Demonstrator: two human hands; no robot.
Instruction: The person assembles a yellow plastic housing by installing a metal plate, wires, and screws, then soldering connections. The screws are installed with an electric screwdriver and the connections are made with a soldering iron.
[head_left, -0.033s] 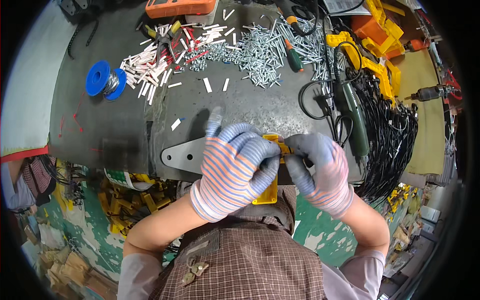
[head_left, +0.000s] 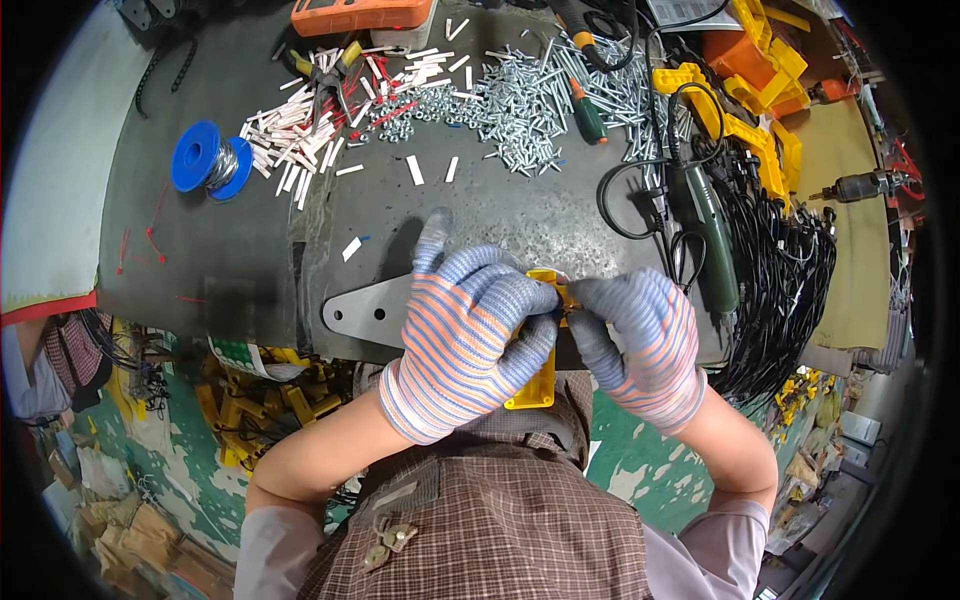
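Note:
Both my hands wear striped knit gloves with grey fingertips and meet over the table's front edge. My left hand (head_left: 470, 325) is closed on a long yellow plastic housing (head_left: 538, 385), its thumb and fingers curled at the upper part while one finger sticks up. At the housing's right side, the fingertips of my right hand (head_left: 645, 335) are bent inward in a pinch. What lies between them is small and mostly hidden. Beside my left hand, a flat grey metal plate (head_left: 362, 313) with round holes lies partly beneath it.
Piles of screws (head_left: 520, 115) and white strips (head_left: 285, 135) cover the back of the table. A blue wire spool (head_left: 205, 160) stands left. Pliers (head_left: 325, 80) and a green-handled screwdriver (head_left: 588, 118) lie behind. On the right are a green power tool (head_left: 708, 240) and black cables (head_left: 780, 290).
My right hand has shifted slightly at the yellow housing, its fingers turned a little. The left hand keeps its place.

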